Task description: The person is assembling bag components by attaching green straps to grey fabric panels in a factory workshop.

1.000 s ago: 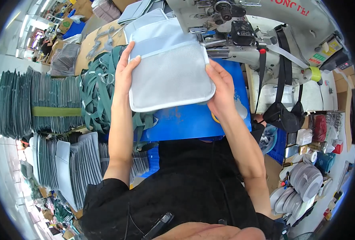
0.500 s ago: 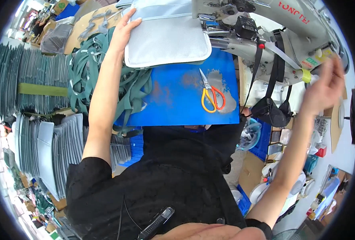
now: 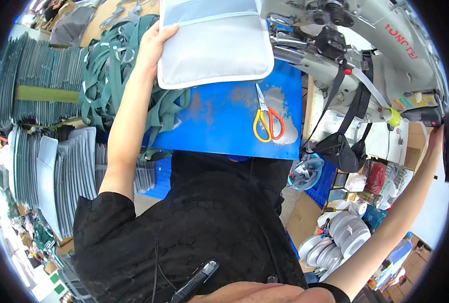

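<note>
The left hand pinches the left edge of the grey pouch, thumb over its face, other fingers mostly hidden. The pouch is over the blue table, against the sewing machine, which bears red lettering and coloured labels. The right hand, formerly blurred mid-air, now reaches the control box; its fingers are hidden, so I can't tell their grip.

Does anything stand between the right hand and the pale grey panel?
Yes. Across the picture, the sewing machine and hanging black straps lie between the panel and the right forearm, which reaches to the machine's far end. Nothing visible separates the left hand from the panel; its thumb lies on it.
</note>
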The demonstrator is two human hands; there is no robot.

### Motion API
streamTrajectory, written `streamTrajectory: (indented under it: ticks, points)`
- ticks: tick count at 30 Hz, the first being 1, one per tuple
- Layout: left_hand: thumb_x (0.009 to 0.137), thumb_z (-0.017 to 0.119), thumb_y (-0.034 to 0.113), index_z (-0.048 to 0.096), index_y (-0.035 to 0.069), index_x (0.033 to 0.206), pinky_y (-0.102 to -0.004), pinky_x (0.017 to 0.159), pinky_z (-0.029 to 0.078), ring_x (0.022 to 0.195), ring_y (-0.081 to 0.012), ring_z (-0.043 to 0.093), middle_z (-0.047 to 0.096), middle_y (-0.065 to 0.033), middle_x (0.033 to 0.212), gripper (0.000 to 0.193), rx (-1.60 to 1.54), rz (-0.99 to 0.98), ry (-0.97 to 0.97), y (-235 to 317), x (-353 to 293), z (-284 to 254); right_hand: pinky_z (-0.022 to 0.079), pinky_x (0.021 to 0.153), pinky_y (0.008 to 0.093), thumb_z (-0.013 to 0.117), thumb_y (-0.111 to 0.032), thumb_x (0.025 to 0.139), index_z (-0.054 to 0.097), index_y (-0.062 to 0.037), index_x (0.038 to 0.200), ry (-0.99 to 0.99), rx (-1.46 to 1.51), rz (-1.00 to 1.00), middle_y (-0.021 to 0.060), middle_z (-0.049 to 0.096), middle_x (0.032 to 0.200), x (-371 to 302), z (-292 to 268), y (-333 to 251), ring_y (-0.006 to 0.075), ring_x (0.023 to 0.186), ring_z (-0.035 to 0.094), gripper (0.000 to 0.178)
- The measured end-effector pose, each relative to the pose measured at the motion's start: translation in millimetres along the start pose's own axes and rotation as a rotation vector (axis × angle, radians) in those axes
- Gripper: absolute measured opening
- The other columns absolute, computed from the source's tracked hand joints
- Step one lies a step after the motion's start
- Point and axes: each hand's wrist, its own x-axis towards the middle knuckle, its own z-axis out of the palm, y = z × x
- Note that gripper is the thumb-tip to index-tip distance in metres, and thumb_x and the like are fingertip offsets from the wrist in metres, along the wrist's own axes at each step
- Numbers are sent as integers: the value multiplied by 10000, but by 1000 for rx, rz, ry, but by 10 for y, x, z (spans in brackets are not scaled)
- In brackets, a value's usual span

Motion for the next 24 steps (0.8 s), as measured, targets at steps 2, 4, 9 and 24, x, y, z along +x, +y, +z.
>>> streamTrajectory:
  ticks: [2,4,9,24]
  points:
    - [932,747,197,569,0,1340,-309,904,539,1020,-168,682,697,-90,1187,486,-145,2,-122,-312,126,217,508,967,423,649,-265,975,607,86,1321,256,-128,-102,222,648,1266,-12,-1781,-2,298,1074,640,494]
    - [934,744,177,557,4,1356,-310,906,540,1023,-165,681,697,-93,1189,493,-86,46,99,-237,-313,-297,526,935,393,613,-258,1013,628,86,1284,224,10,-114,208,666,1215,-1387,-290,-393,265,1026,648,439]
    - [963,707,111,536,36,1365,-316,913,535,1034,-149,663,687,-69,1209,443,-216,123,204,-420,-683,-371,531,954,357,632,-193,1018,654,69,1266,86,-198,-313,208,693,1251,-3937,165,-370,232,1080,666,361]
    - [968,706,163,551,49,1372,-319,918,528,1033,-154,658,680,-70,1199,447,-185,188,211,-185,-896,-254,422,607,211,770,-36,879,425,-48,1542,-1236,371,513,-57,588,822,-5443,1083,-784,34,689,532,747]
